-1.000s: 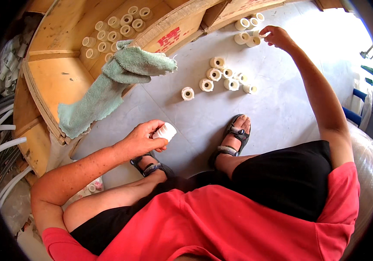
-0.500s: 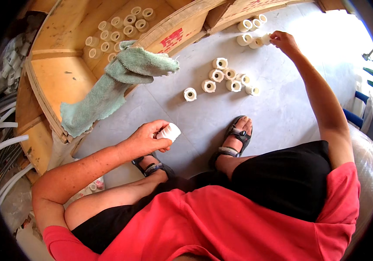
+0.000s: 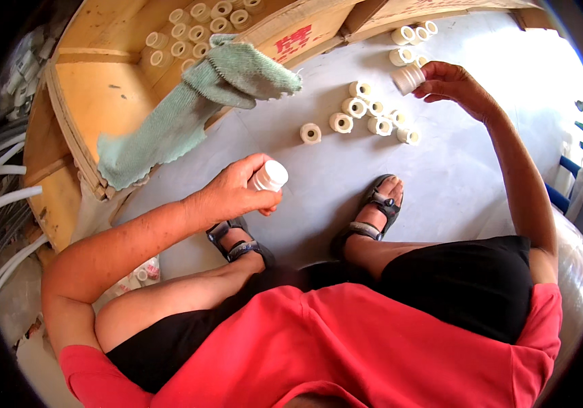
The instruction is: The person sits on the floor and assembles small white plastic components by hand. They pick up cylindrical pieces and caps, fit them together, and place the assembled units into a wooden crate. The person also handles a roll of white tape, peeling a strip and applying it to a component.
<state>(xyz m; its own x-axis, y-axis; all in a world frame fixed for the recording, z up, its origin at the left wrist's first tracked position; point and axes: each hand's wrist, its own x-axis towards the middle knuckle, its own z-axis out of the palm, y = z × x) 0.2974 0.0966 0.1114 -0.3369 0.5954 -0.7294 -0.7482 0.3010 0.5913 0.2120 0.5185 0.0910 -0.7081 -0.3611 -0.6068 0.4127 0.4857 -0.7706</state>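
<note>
My left hand (image 3: 234,187) is closed around a short white ribbed plastic pipe fitting (image 3: 272,175), held above the floor over my left foot. Out to the right, my right hand (image 3: 460,90) grips another white pipe fitting (image 3: 408,79) by one end, tilted in the air and slightly blurred. Beneath and left of it stands a loose cluster of similar fittings, such as this one (image 3: 355,107), mostly with round openings up. One fitting (image 3: 310,133) stands apart on the left. Farther back is a second group, including this fitting (image 3: 401,56), partly behind my right hand.
A wooden crate (image 3: 104,88) at the upper left holds several more white fittings (image 3: 199,32). A green cloth (image 3: 162,129) drapes over its edge. White hoses (image 3: 7,204) stick out at far left. My sandalled feet rest on the grey floor (image 3: 298,211); clear plastic wrap (image 3: 580,255) lies at right.
My right hand has lifted a fitting from the far group and drawn it nearer. My left hand has risen slightly, turning its fitting. The view has shifted a little.
</note>
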